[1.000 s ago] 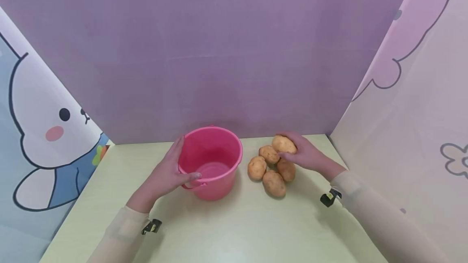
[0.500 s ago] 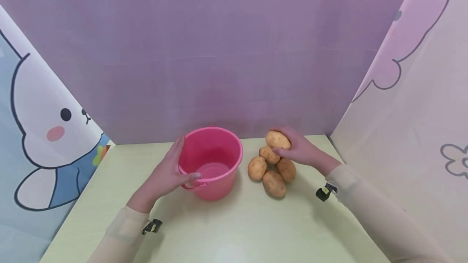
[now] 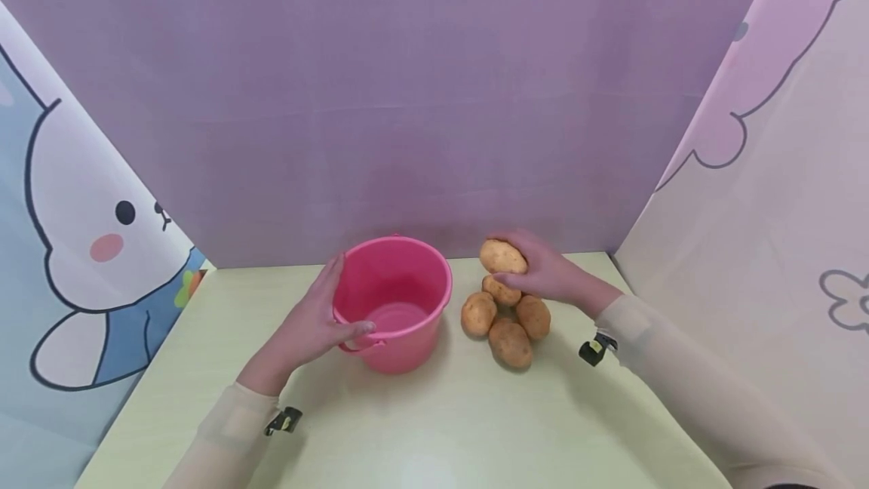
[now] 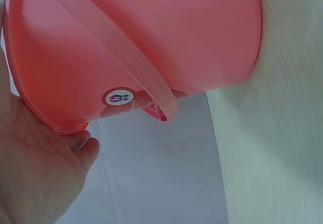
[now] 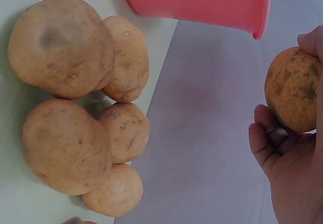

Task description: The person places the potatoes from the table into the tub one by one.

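Observation:
In the head view a pink plastic bucket [image 3: 407,349] stands upright on the table. My left hand [image 3: 308,323] grips its rim from the left, with the thumb over the near edge; the left wrist view shows the fingers at the rim beside the bucket's handle [image 4: 113,47]. To the right of the bucket, my right hand [image 3: 546,270] holds a potato [image 3: 501,256], raised above the table in the right wrist view. Below that hand several more potatoes [image 3: 511,343] lie close together on the table. The right hand partly covers the back of this group.
The pale table [image 3: 434,429] runs back to a purple cloth wall [image 3: 434,112]. Printed panels stand on both sides, a cartoon rabbit panel [image 3: 75,195] at left and a flower panel [image 3: 767,262] at right.
My right hand has moved left and slightly up in the head view with the potato, nearer the bucket. The left hand and bucket have stayed in place.

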Motion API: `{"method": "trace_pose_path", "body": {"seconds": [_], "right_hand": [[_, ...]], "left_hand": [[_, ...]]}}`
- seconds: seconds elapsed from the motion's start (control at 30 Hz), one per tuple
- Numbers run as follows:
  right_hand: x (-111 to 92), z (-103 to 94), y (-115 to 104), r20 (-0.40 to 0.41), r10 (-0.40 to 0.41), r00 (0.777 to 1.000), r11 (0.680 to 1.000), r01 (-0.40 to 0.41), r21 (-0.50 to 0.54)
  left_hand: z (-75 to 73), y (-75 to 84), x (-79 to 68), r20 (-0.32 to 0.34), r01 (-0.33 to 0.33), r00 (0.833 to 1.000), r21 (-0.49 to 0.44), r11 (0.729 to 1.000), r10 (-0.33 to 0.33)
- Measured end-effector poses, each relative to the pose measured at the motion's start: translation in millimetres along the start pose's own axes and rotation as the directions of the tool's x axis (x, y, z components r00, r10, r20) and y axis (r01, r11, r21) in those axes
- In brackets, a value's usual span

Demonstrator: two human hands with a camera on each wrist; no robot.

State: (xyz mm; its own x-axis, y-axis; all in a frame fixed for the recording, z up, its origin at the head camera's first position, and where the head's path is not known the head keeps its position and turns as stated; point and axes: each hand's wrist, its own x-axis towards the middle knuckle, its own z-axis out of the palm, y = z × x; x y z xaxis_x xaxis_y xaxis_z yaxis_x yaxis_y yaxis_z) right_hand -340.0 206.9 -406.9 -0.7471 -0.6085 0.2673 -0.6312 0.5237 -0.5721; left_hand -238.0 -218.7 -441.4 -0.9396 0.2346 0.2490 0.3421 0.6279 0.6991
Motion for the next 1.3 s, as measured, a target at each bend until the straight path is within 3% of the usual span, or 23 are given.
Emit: {"method": "trace_pose_path", "body": {"seconds": [0.2, 0.57, 0.97, 1.3], "right_hand": [[7, 0.1, -9, -0.004, -0.044, 0.999, 0.999, 0.044, -0.005], [19, 0.2, -30, 0.023, 0.013, 1.000, 0.999, -0.015, 0.046], [39, 6.1, -45, 0.053, -0.101, 0.993, 0.993, 0.105, -0.063], [50, 15.2, -55, 0.076, -0.126, 0.989, 0.991, 0.129, -0.041]], "left_hand": [[0.1, -1.2, 1.0, -0.007, -0.019, 1.000, -0.008, 1.000, 0.019], [0.2, -1.1, 0.2, -0.007, -0.024, 1.000, -0.005, 1.000, 0.024], [-0.9, -0.3, 0.2, -0.008, -0.020, 1.000, 0.001, 1.000, 0.020], [0.0, -2.5, 1.1, -0.004, -0.009, 1.000, 0.016, 1.000, 0.009]]}}
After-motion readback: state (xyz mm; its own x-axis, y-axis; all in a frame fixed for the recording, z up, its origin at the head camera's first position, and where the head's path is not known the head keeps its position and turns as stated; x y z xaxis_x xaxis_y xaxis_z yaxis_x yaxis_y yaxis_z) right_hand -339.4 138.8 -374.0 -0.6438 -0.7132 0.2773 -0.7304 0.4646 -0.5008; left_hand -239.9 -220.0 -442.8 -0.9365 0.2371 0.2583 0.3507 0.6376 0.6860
